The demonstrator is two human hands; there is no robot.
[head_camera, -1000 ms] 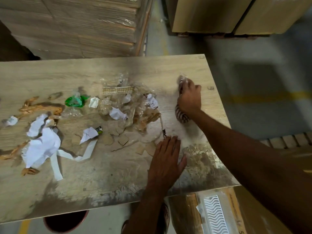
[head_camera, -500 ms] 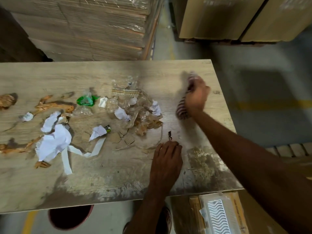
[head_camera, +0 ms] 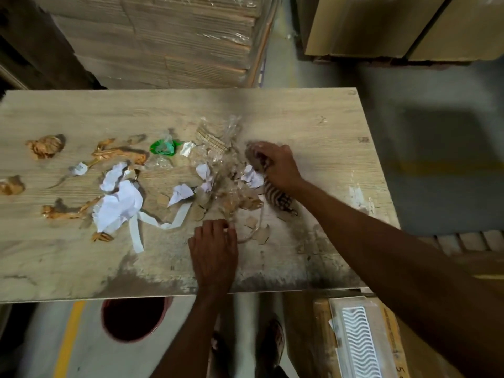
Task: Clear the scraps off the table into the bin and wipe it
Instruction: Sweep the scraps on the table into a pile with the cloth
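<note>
Above the bin (head_camera: 131, 320), on the table (head_camera: 327, 118), found very little finished. Saw no scrap inside the bin, as far as its dark mouth showed. Beyond the bin lay spread white paper (head_camera: 120, 203), a green wrapper (head_camera: 162, 146), clear plastic (head_camera: 218, 137) and orange-brown scraps (head_camera: 45, 145). Right of the bin and farther back, gripped the striped cloth (head_camera: 278, 196) firmly in the right hand (head_camera: 278, 165), against the heap's edge. Nearer the bin, curled the fingers of the left hand (head_camera: 212, 255) beside a thin tan strip (head_camera: 257, 225); could not tell whether pinched or only touched. Judged as step 1 of 3, the gathering. Left to do: pushing everything down into the bin, then wiping the stained near edge.
</note>
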